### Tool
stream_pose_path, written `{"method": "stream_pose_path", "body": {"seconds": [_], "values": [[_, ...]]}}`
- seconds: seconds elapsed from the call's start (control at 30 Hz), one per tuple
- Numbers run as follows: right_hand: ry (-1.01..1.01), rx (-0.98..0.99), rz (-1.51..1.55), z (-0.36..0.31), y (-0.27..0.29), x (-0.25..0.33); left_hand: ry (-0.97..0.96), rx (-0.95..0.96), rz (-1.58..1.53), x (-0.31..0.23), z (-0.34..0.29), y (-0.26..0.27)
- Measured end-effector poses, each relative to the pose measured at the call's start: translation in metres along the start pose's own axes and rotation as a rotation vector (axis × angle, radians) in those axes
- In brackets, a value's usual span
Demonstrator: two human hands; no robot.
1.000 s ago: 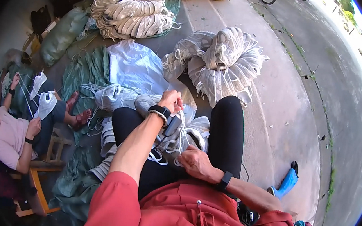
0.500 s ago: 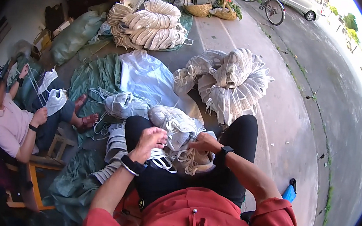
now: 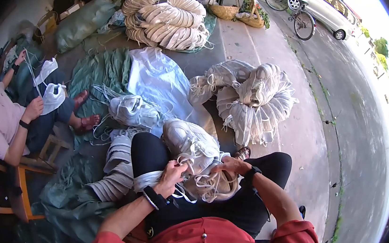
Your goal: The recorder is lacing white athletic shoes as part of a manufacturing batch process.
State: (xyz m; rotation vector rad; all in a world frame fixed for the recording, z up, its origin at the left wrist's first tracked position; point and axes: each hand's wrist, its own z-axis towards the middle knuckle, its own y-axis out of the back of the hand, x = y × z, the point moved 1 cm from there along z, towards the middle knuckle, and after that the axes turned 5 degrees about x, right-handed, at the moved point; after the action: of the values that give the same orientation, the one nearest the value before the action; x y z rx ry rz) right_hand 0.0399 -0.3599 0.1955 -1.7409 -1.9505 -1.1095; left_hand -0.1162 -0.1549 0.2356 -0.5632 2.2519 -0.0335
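White shoe uppers [image 3: 190, 142] with loose laces lie bunched between my thighs. My left hand [image 3: 169, 177] is closed in a pinch on a white shoelace [image 3: 191, 160] at their left side. Loops of white lace hang below and beside that hand. My right hand [image 3: 232, 166] grips the edge of an upper on the right, its fingertips partly hidden in the opening. A beige-lined upper [image 3: 211, 187] with tangled laces sits lowest in the bundle, under both hands.
Stacked uppers [image 3: 116, 170] lie by my left knee, with another bundle [image 3: 134, 110] beyond. A large ring of uppers [image 3: 258, 104] sits ahead right. At left, a seated co-worker [image 3: 8, 116] holds white uppers [image 3: 53, 98] by laces. Another pile [image 3: 167, 19] stands at the back.
Both hands and the uppers appear slightly lower in the view, which has shifted. My right knee has swung outward, and a sandalled foot now shows beside it.
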Motion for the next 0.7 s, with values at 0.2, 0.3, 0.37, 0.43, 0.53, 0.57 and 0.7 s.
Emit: {"method": "stream_pose_path", "body": {"seconds": [0.2,0.3,0.37,0.43,0.53,0.57,0.7], "values": [[0.008,0.029,0.313,-0.01,0.0,0.002,0.077,0.156,-0.153,0.016,0.028,0.014],[-0.013,-0.088,0.285,-0.009,-0.003,0.005,0.132,0.21,-0.192,0.008,0.034,0.014],[0.161,0.037,0.291,-0.012,-0.001,-0.004,0.16,0.205,-0.229,0.003,0.037,0.011],[0.045,-0.113,0.322,-0.006,-0.012,-0.001,0.174,0.191,-0.225,-0.002,0.039,0.009],[0.146,-0.286,0.211,-0.003,-0.022,-0.003,0.173,0.109,-0.271,-0.009,0.039,0.004],[0.17,-0.367,0.098,-0.004,-0.022,0.001,0.174,0.105,-0.275,-0.007,0.041,0.005],[0.142,-0.483,-0.095,-0.001,-0.019,0.001,0.144,0.199,-0.254,-0.014,0.041,0.005]]}}
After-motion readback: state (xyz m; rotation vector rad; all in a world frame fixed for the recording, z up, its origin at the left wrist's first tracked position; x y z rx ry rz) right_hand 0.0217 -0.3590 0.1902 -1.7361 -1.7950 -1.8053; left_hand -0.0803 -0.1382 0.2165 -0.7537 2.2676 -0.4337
